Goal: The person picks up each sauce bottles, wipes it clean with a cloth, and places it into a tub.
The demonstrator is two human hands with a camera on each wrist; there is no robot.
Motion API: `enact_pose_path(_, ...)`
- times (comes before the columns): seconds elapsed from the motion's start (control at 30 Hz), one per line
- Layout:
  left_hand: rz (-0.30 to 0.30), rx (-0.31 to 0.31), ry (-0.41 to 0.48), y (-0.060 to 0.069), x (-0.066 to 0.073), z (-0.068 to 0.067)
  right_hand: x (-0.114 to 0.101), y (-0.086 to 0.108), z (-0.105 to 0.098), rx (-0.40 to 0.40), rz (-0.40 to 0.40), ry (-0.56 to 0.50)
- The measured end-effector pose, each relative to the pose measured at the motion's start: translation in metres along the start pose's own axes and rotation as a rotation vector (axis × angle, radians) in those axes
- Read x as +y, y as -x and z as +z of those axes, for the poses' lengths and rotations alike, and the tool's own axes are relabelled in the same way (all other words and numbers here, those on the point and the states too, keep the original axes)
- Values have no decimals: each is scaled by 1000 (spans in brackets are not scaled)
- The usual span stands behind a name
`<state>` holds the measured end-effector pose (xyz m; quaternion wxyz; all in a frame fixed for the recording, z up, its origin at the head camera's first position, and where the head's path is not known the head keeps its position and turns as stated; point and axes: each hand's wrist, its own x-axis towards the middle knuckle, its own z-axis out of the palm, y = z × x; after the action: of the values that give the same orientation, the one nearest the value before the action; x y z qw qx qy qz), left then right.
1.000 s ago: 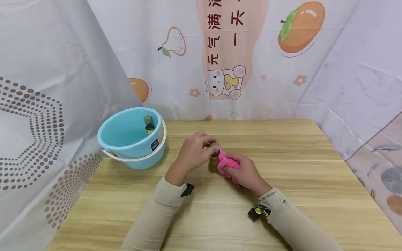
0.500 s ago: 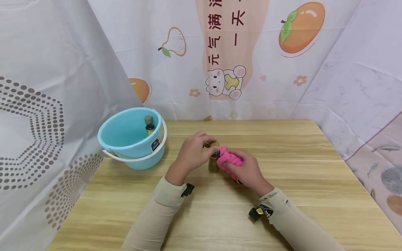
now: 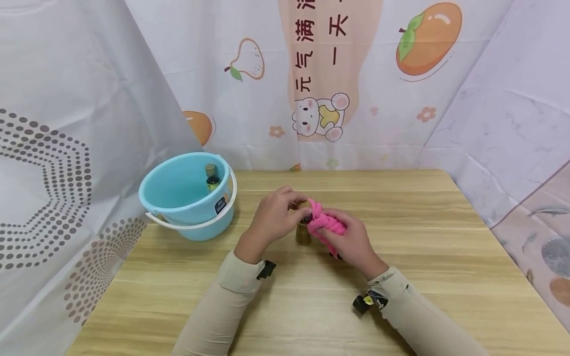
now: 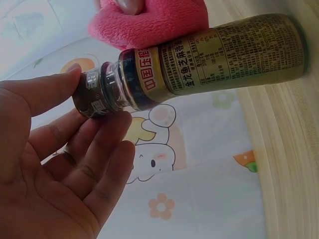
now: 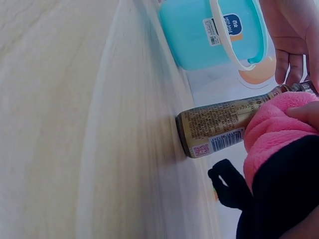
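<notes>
A sesame oil bottle (image 3: 304, 233) with a gold label stands upright on the table. My left hand (image 3: 273, 215) pinches its cap (image 4: 92, 94) between thumb and fingers from the left. On the other side, my right hand (image 3: 354, 242) grips a bunched pink plush cloth (image 3: 325, 227). In the left wrist view the cloth lies against the side of the bottle, just below the neck. A black part with a loop (image 5: 289, 184) hangs from the cloth in the right wrist view. The right hand's lower fingers are mostly hidden in the head view.
At the left back of the wooden table (image 3: 423, 237) stands a light blue bucket (image 3: 209, 227) with a white handle. Another capped bottle (image 3: 212, 179) is inside it. A printed curtain (image 3: 249, 123) closes off the back.
My right hand has shifted the pink cloth slightly up and back along the bottle, toward its neck and cap. The left hand has stayed in place on the cap.
</notes>
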<state>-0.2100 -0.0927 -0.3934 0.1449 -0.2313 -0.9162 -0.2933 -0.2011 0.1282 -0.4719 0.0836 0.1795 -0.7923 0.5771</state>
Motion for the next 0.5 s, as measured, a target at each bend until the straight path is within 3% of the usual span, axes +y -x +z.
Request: enact_pose_path(0.5,5,9,-6,0,-3,0,1,0,1,-61,66,33)
